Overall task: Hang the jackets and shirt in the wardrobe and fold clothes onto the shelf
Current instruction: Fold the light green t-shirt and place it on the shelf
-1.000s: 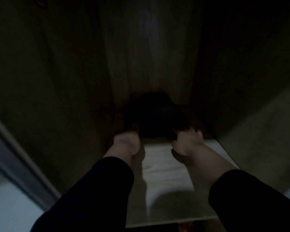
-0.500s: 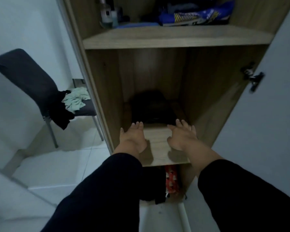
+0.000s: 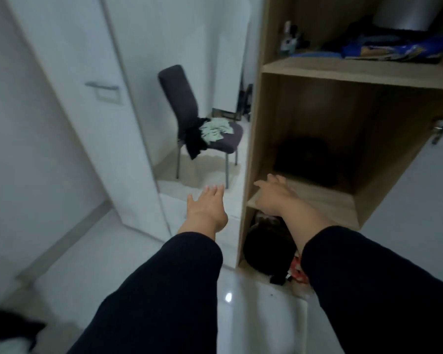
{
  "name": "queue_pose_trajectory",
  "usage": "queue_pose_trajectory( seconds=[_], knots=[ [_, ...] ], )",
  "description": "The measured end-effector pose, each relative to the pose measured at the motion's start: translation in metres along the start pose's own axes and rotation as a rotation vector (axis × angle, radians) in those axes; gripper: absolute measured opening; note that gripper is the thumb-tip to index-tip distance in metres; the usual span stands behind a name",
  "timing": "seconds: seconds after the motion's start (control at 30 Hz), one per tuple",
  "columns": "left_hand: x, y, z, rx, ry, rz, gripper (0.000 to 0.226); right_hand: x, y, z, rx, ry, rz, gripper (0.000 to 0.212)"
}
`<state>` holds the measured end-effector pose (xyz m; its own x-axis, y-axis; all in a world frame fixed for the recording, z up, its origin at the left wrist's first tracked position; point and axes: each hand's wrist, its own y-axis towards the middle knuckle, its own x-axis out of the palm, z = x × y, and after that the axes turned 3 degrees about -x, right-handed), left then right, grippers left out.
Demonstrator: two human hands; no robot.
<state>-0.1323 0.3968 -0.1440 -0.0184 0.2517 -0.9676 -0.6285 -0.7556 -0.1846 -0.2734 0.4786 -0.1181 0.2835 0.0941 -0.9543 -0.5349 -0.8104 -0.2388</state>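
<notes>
Both hands are empty with fingers spread, left hand (image 3: 207,206) out over the glossy white floor (image 3: 253,315), right hand (image 3: 273,194) by the light wooden wardrobe shelf (image 3: 325,203) holding a dark folded garment (image 3: 304,159).

Mid shelf (image 3: 325,200): near half bare, room to reach in; dark folded clothes (image 3: 307,162) fill the far part. Wardrobe side panel (image 3: 253,149) stands between shelf opening and floor (image 3: 113,264) at left. Open floor w/ room to pass left of panel, twd chair (image 3: 189,116) far back. White door (image 3: 74,98) walls off left. Lower compartment blocked by dark bundle (image 3: 266,249).
</notes>
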Motion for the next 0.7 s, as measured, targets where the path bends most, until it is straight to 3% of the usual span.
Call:
queue_pose_trajectory(
  seconds=[0.27,0.7],
  knots=[
    [-0.001,-0.134,-0.148,-0.398,-0.072,0.079,0.069,0.048,-0.045,-0.166,-0.419,-0.077,-0.075,0.058],
    [0.059,-0.346,-0.377,-0.974,-0.306,0.013,0.072,0.184,-0.152,-0.442,-0.937,-0.210,-0.263,0.056]
  ],
)
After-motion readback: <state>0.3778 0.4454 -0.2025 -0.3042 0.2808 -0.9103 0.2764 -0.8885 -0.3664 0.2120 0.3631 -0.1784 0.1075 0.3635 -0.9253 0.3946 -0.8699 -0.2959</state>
